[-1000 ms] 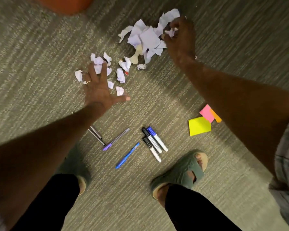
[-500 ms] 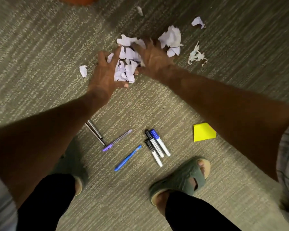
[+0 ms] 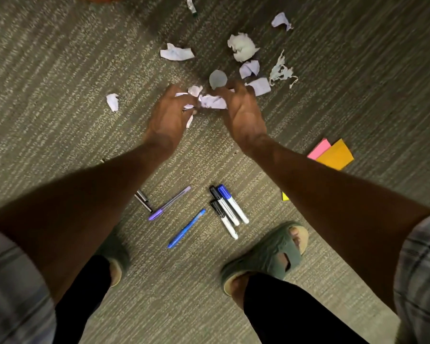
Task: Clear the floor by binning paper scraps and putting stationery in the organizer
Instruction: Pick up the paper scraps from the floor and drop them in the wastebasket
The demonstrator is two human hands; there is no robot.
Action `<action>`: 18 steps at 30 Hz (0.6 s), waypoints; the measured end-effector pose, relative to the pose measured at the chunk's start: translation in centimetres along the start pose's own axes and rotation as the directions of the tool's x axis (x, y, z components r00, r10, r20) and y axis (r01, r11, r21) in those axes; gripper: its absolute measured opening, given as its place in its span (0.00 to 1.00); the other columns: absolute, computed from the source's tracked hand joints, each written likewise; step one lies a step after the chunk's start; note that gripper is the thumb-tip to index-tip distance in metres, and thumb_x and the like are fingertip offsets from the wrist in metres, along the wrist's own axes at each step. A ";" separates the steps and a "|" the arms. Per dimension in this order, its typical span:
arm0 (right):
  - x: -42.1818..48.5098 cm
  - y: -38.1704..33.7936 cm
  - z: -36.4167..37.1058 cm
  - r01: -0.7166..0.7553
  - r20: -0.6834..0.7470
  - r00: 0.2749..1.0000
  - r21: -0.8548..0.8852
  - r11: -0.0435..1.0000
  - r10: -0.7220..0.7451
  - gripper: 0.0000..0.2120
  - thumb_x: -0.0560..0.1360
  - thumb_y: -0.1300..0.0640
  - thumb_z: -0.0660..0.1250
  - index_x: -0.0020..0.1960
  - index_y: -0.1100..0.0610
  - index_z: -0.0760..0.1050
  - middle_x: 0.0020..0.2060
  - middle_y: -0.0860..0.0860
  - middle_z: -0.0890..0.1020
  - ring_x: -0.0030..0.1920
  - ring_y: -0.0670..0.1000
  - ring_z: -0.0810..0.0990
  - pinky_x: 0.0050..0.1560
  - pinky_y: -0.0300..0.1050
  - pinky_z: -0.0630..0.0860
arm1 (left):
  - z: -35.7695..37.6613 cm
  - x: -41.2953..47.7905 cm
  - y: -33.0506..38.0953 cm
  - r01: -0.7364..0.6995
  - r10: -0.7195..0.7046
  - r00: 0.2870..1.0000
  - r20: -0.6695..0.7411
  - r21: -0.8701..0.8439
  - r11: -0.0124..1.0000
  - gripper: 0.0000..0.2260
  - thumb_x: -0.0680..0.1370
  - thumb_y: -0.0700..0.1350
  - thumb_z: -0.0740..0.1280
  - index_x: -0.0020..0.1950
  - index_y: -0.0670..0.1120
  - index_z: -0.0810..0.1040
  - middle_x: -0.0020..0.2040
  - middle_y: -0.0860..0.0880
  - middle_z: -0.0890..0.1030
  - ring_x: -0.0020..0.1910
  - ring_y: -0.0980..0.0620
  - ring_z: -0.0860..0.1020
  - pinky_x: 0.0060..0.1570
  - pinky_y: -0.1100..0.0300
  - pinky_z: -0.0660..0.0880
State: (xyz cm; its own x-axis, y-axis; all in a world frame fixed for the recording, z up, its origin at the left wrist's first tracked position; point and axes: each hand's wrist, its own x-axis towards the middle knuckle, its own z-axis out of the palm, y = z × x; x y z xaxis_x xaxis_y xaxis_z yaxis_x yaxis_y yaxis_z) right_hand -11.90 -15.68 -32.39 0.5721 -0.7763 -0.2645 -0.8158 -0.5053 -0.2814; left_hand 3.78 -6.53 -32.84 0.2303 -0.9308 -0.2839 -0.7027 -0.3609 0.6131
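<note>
Our left hand (image 3: 168,117) and right hand (image 3: 242,112) clench one bunch of paper scraps (image 3: 212,101) between them above the carpet (image 3: 47,100). Right of the bunch, loose scraps (image 3: 243,49) lie scattered.

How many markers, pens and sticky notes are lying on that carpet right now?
Markers: 3
Pens: 4 (purple pen, blue pen, two dark pens partly hidden)
Sticky notes: 3 (pink note, orange note, yellow note mostly hidden)
Total: 10
</note>
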 end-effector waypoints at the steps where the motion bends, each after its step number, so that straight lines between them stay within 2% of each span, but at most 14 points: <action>1: -0.1 0.3 -0.6 -0.026 -0.011 1.000 0.037 0.999 0.026 0.21 0.78 0.63 0.65 0.69 0.50 0.73 0.66 0.56 0.73 0.63 0.53 0.75 0.62 0.41 0.75 | -0.1 -0.2 0.1 0.016 -0.016 1.000 -0.012 -0.006 1.000 0.06 0.79 0.44 0.68 0.55 0.49 0.82 0.59 0.44 0.78 0.59 0.46 0.76 0.59 0.61 0.69; 3: -0.6 0.3 -2.1 -0.043 -0.054 0.997 0.121 0.992 0.050 0.16 0.78 0.59 0.64 0.66 0.54 0.76 0.62 0.56 0.78 0.62 0.55 0.77 0.63 0.42 0.72 | -0.7 -0.7 0.3 0.088 -0.091 0.994 -0.052 -0.058 0.994 0.06 0.78 0.44 0.69 0.53 0.49 0.83 0.56 0.46 0.79 0.56 0.49 0.75 0.56 0.65 0.66; 5: -0.9 0.5 -3.1 -0.115 -0.137 0.979 0.247 0.962 0.152 0.13 0.76 0.55 0.69 0.59 0.59 0.80 0.54 0.57 0.83 0.56 0.55 0.82 0.60 0.45 0.77 | -1.8 -1.3 0.7 0.153 -0.164 0.983 -0.081 -0.125 0.980 0.06 0.77 0.43 0.70 0.53 0.48 0.84 0.53 0.47 0.80 0.52 0.54 0.75 0.49 0.70 0.64; 7: -1.1 0.1 -5.0 -0.308 -0.022 0.933 0.471 0.827 0.360 0.16 0.73 0.52 0.73 0.57 0.60 0.81 0.49 0.56 0.85 0.49 0.54 0.84 0.52 0.45 0.82 | -3.2 -1.9 1.5 0.186 -0.201 0.977 -0.075 -0.166 0.968 0.06 0.76 0.42 0.71 0.52 0.48 0.85 0.53 0.46 0.82 0.51 0.55 0.76 0.49 0.76 0.64; 8: -1.2 -0.3 -6.5 -0.410 0.077 0.896 0.523 0.747 0.438 0.18 0.73 0.51 0.74 0.58 0.60 0.80 0.50 0.55 0.84 0.48 0.53 0.83 0.48 0.39 0.82 | -4.0 -2.2 2.1 0.206 -0.222 0.973 -0.065 -0.191 0.960 0.06 0.76 0.42 0.71 0.51 0.48 0.85 0.53 0.46 0.82 0.51 0.54 0.77 0.51 0.75 0.66; 9: -1.2 -0.6 -7.9 -0.485 0.155 0.859 0.555 0.676 0.488 0.20 0.73 0.52 0.75 0.60 0.60 0.78 0.52 0.54 0.82 0.47 0.50 0.81 0.46 0.32 0.80 | -4.9 -2.4 2.8 0.230 -0.248 0.967 -0.057 -0.223 0.947 0.06 0.76 0.43 0.72 0.51 0.48 0.85 0.53 0.46 0.82 0.52 0.52 0.78 0.53 0.71 0.70; 10: -1.3 -1.0 -9.5 -0.531 0.201 0.830 0.570 0.626 0.521 0.21 0.73 0.53 0.75 0.62 0.61 0.77 0.53 0.53 0.81 0.48 0.49 0.79 0.46 0.29 0.78 | -6.0 -2.6 3.7 0.251 -0.273 0.960 -0.056 -0.255 0.934 0.06 0.75 0.44 0.73 0.51 0.48 0.85 0.53 0.46 0.83 0.52 0.51 0.79 0.53 0.65 0.74; 11: -1.4 -1.0 -10.6 -0.555 0.236 0.813 0.589 0.587 0.533 0.22 0.74 0.53 0.74 0.64 0.60 0.76 0.54 0.52 0.79 0.49 0.48 0.77 0.50 0.33 0.78 | -7.1 -2.9 4.7 0.268 -0.297 0.953 -0.058 -0.290 0.919 0.07 0.75 0.45 0.73 0.52 0.46 0.85 0.53 0.46 0.83 0.52 0.51 0.80 0.53 0.62 0.76; 12: -1.7 -1.5 -12.2 -0.568 0.274 0.805 0.613 0.550 0.526 0.21 0.75 0.52 0.73 0.64 0.59 0.75 0.53 0.50 0.78 0.49 0.47 0.77 0.53 0.38 0.78 | -8.4 -3.1 5.7 0.283 -0.318 0.946 -0.060 -0.322 0.904 0.08 0.75 0.45 0.73 0.52 0.45 0.85 0.54 0.47 0.83 0.52 0.52 0.80 0.52 0.63 0.77; 14: -2.5 -3.2 -15.0 -0.566 0.315 0.812 0.630 0.531 0.492 0.16 0.76 0.51 0.71 0.61 0.56 0.77 0.49 0.48 0.80 0.46 0.46 0.77 0.51 0.42 0.78 | -10.7 -3.7 7.3 0.305 -0.353 0.934 -0.056 -0.388 0.870 0.09 0.75 0.46 0.74 0.53 0.45 0.85 0.54 0.49 0.83 0.52 0.54 0.80 0.48 0.74 0.74; 15: -2.6 -4.2 -16.8 -0.563 0.330 0.815 0.646 0.516 0.477 0.16 0.76 0.50 0.70 0.61 0.55 0.77 0.50 0.49 0.82 0.46 0.47 0.79 0.49 0.41 0.78 | -12.2 -3.8 8.2 0.317 -0.381 0.923 -0.062 -0.440 0.840 0.09 0.75 0.47 0.74 0.53 0.45 0.85 0.54 0.50 0.83 0.51 0.55 0.81 0.48 0.76 0.73; 16: -2.6 -5.2 -18.2 -0.571 0.352 0.809 0.664 0.483 0.471 0.17 0.76 0.50 0.71 0.61 0.55 0.78 0.52 0.49 0.82 0.48 0.47 0.80 0.49 0.41 0.78 | -13.5 -3.8 9.0 0.334 -0.413 0.909 -0.051 -0.503 0.797 0.10 0.74 0.48 0.75 0.53 0.46 0.85 0.53 0.49 0.84 0.51 0.54 0.82 0.49 0.72 0.76; 17: -2.5 -6.3 -19.0 -0.575 0.365 0.801 0.687 0.443 0.474 0.17 0.75 0.49 0.71 0.62 0.54 0.77 0.53 0.50 0.82 0.50 0.48 0.80 0.50 0.41 0.77 | -14.5 -3.8 9.6 0.356 -0.456 0.889 -0.036 -0.570 0.740 0.10 0.74 0.48 0.76 0.52 0.46 0.85 0.52 0.48 0.85 0.50 0.51 0.84 0.50 0.64 0.80; 18: -2.0 -7.5 -20.7 -0.574 0.373 0.801 0.701 0.424 0.468 0.18 0.75 0.49 0.71 0.62 0.54 0.77 0.53 0.50 0.82 0.51 0.49 0.81 0.52 0.42 0.78 | -16.2 -3.3 10.6 0.372 -0.495 0.868 -0.028 -0.623 0.688 0.10 0.74 0.48 0.76 0.52 0.46 0.85 0.50 0.48 0.85 0.47 0.49 0.85 0.47 0.58 0.82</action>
State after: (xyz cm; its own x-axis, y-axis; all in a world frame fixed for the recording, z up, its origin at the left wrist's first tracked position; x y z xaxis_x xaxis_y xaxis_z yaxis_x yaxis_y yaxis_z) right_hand -8.62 -18.15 -10.64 0.1080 -0.7182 -0.6874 -0.6145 0.4953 -0.6141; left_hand 6.45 -8.18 -13.48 0.5671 -0.6310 -0.5293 0.0220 -0.6309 0.7756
